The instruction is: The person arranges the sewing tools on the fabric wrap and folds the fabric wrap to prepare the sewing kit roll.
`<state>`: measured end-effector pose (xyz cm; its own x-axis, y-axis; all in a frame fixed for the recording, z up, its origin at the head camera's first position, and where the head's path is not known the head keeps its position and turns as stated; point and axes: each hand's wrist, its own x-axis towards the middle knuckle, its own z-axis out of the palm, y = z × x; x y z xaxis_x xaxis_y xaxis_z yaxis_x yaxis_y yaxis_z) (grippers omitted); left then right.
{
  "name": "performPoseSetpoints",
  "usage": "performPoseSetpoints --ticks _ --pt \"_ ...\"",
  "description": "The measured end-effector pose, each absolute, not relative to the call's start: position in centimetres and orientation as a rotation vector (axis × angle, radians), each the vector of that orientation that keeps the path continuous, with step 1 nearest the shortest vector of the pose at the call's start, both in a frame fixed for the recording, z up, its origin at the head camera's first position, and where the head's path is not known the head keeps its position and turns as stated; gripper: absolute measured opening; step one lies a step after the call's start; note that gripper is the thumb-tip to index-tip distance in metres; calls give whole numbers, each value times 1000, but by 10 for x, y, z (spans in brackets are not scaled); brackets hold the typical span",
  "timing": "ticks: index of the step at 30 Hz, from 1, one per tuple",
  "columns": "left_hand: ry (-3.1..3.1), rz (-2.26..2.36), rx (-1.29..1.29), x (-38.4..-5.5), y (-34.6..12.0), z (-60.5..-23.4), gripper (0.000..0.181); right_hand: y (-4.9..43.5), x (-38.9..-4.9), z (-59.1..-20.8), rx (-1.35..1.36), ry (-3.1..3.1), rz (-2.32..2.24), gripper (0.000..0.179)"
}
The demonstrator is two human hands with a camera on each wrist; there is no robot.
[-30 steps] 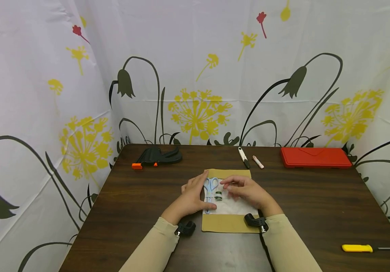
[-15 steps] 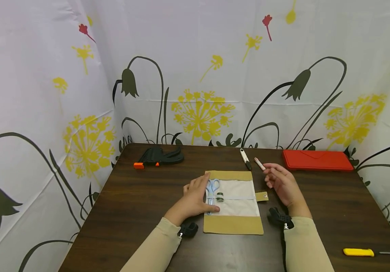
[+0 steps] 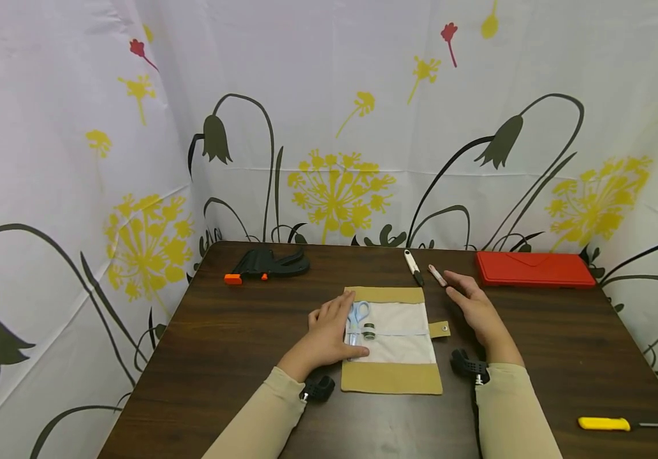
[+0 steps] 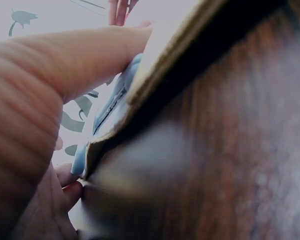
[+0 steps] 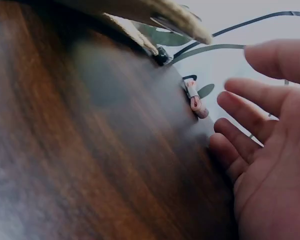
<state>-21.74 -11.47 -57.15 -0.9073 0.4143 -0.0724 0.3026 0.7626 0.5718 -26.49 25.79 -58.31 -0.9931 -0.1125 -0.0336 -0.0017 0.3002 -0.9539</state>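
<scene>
Cloth pouch: one, tan and white [image 3: 391, 378], unfolded flat on the table in front of the person, between the two hands; a tan strip runs along its far edge and another along its near edge.
Left hand: [image 3: 326, 335] lies along the pouch's left edge, fingers stretched toward the far corner and thumb spread over the near part of the white panel; it presses on the edge.
Right hand: [image 3: 478, 312] beyond the pouch's right side, fingers spread and loosely bent, thumb apart, nothing in its grasp; fingertips are just beside the pink bundle.
Pouch contents: two items at the left of the panel, one pair of pale blue scissors [image 3: 358, 312], handles toward the far side, and one small green roll [image 3: 368, 331] just right of them.
Band: one pale strip [image 3: 400, 333] crossing the panel from side to side.
Snap tab: one [image 3: 439, 329], sticking out on the right.
Pink bundle: one, small [image 3: 437, 275], on the table past the pouch's far right corner.
White-and-black tool: one [image 3: 413, 267], slim, left of the bundle.
Red case: one [image 3: 535, 268], lid down, contents hidden, far right.
Clamp: one, black and orange [image 3: 271, 262], far left.
Screwdriver: one, yellow-handled [image 3: 604, 424], near right.
Table: one, dark wood [image 3: 237, 357].
</scene>
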Motion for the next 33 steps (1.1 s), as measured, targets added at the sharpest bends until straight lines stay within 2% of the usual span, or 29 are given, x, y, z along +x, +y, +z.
performPoseSetpoints --ticks 7,15,22,33 --pt "2764 878 555 -217 -113 -570 111 257 -264 -580 -142 2486 -1688 55" --pt "2757 852 566 -216 -114 -573 80 255 -263 -583 -21 2505 -1707 48" --pt "2766 799 598 -216 -114 -574 67 254 -265 -585 118 2576 -1657 43" --pt "2761 896 544 -216 -112 -570 52 251 -268 -588 17 2894 -1421 24"
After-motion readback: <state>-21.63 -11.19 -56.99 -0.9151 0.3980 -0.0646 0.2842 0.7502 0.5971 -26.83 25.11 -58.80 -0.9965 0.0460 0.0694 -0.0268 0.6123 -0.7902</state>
